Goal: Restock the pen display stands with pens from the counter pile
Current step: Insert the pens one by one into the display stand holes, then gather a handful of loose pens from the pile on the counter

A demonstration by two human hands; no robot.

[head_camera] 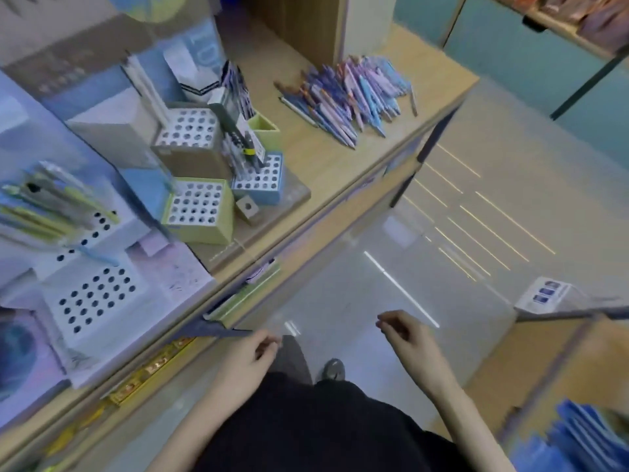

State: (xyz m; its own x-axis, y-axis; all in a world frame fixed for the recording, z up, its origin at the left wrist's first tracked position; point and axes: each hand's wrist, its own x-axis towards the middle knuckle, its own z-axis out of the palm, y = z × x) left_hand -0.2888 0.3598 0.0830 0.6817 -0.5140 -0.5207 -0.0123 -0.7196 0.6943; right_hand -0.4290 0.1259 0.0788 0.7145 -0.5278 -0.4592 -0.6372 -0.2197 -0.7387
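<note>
A pile of blue, purple and pink pens (354,93) lies on the wooden counter (326,158) at the upper middle. Left of it stand several pen display stands with hole grids: a brown one (187,131), a green one (197,206), a blue one (262,178) with a few pens in it, and a large white one (92,294). My left hand (245,356) and my right hand (405,335) hang low over the floor in front of the counter, fingers loosely curled, holding nothing. The frame is blurred.
A light green cup (265,127) stands behind the blue stand. Yellow-green pens (44,206) fill a stand at the far left. Below the counter edge runs a shelf with yellow packets (143,376). Another shelf with blue items (585,437) stands at the lower right. My shoe (333,369) is on the tiled floor.
</note>
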